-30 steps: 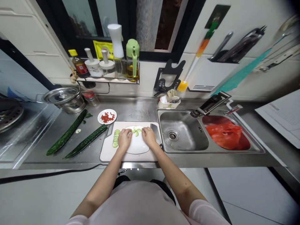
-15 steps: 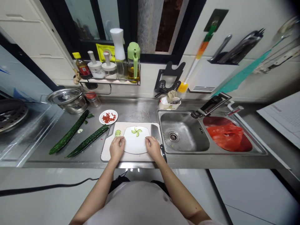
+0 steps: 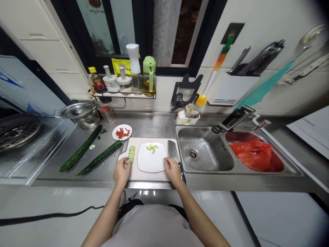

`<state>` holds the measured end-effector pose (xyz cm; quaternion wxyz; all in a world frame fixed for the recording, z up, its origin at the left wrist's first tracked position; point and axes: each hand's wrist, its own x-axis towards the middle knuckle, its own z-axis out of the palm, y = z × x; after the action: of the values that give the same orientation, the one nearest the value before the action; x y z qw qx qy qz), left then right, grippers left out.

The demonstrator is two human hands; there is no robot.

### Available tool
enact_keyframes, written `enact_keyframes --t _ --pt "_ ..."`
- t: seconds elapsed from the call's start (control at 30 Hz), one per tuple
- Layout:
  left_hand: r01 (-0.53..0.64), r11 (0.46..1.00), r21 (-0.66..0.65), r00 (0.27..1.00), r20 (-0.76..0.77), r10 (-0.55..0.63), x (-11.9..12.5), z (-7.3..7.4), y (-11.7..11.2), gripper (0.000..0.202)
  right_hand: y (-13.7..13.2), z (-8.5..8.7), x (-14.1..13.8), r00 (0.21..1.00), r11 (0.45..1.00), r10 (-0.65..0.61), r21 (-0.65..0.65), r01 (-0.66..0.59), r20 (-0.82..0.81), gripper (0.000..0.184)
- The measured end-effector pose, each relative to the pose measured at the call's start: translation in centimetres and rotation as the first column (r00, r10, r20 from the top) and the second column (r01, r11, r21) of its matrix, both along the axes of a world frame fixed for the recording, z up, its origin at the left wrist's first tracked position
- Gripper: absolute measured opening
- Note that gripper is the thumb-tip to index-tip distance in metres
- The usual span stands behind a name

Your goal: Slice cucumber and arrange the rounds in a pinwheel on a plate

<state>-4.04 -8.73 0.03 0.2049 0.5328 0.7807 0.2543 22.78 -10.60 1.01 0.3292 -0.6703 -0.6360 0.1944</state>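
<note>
A white square plate [image 3: 151, 162] lies on a pale cutting board [image 3: 144, 175], with several thin green-edged cucumber slices [image 3: 152, 148] fanned out near its far edge. My right hand [image 3: 173, 170] pinches the plate's right rim between thumb and fingers. To the left of the plate, an overlapping row of cucumber slices [image 3: 132, 153] lies on the board. At the near end of that row is my left hand [image 3: 122, 172], thumb and forefinger slightly apart beside the lowest slices. A knife [image 3: 174, 151] rests along the board's right side, its black handle partly behind my right hand.
Left of the board lie two long cucumbers [image 3: 100, 157]. A small white plate of chopped red pieces [image 3: 122, 132] stands behind. On the right is a sink [image 3: 205, 147] with a red plastic bag [image 3: 253, 154] in its second basin. A condiment rack [image 3: 123, 96] hangs at the back.
My left hand has let go of the plate's left rim and moved left to the row of cucumber slices. My right hand stays at the plate's right edge. The view has shifted slightly.
</note>
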Motion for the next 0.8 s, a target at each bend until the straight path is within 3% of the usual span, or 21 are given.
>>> enact_keyframes --t 0.23,0.57,0.8 --pt "-0.078 0.993 -0.084 0.989 -0.135 0.066 0.5 -0.08 -0.51 0.038 -0.36 0.32 0.08 1.0 1.0 -0.01 -0.001 0.01 -0.001 0.031" --pt "-0.068 0.988 -0.136 0.978 -0.207 0.039 0.31 -0.38 -0.17 0.036 -0.35 0.18 0.29 1.0 1.0 0.0 0.013 0.0 0.007 0.032" --pt "-0.05 0.998 -0.038 0.996 -0.082 0.047 0.65 0.16 -0.09 0.02 -0.32 0.49 0.13 1.0 1.0 0.002 0.004 -0.002 0.003 0.032"
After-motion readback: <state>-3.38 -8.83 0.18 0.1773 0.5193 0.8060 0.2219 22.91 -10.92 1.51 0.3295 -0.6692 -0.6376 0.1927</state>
